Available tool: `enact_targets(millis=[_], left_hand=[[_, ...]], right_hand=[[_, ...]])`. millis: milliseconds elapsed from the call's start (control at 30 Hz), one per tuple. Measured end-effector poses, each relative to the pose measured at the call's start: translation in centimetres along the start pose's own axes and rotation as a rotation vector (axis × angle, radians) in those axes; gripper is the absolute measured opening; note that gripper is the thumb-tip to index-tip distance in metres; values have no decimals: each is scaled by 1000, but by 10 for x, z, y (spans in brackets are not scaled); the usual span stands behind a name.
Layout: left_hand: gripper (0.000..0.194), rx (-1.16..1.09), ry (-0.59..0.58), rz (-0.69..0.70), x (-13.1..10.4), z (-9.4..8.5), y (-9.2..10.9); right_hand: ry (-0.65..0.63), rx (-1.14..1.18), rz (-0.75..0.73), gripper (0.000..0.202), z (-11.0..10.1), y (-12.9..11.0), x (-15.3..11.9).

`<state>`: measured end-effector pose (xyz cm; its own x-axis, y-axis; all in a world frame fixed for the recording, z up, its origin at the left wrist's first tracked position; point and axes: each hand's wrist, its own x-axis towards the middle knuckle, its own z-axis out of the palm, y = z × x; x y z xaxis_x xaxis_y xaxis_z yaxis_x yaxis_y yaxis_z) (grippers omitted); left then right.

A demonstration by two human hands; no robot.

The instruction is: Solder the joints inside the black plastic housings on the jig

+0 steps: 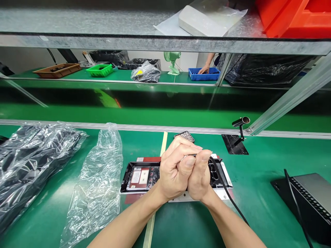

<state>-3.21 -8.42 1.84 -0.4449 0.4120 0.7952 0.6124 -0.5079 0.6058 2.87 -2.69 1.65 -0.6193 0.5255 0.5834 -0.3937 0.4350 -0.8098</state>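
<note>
My left hand and my right hand are pressed together above a long black housing. The left fingers are curled around something hidden from view. Against it, the right hand is closed, its thumb and fingers pointing up. A black cable comes out at the top of the hands, passes behind the right fingertips and runs down to the right. In the housing's left part sits a plate with white labels, beside round holes. The hands cover the housing's middle. A red and silver plate shows underneath.
Behind the hands lies a small tray of screws. A clear plastic bag and wrapped black parts are at left. At right are a black stand with a tube and a black metal case. A metal shelf crosses overhead.
</note>
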Motion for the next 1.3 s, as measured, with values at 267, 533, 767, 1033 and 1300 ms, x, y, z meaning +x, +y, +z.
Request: enact_targets(millis=[267,533,767,1033,1300], left_hand=[[35,-15,21,-1,-1,0,-1],[32,-35,22,-7,-1,0,-2],[33,-46,25,-12,-2,1,-2],[33,-42,23,-8,-3,0,-4],[34,-38,29,-30,-3,0,-3]], right_hand=[[-7,-12,-64,56,0,-1,3],[-21,-43,-3,57,-1,-1,3],[-43,-84,12,65,-1,-3,4],[-56,-81,-6,68,-2,4,-2],[-46,-84,7,68,-2,1,0]])
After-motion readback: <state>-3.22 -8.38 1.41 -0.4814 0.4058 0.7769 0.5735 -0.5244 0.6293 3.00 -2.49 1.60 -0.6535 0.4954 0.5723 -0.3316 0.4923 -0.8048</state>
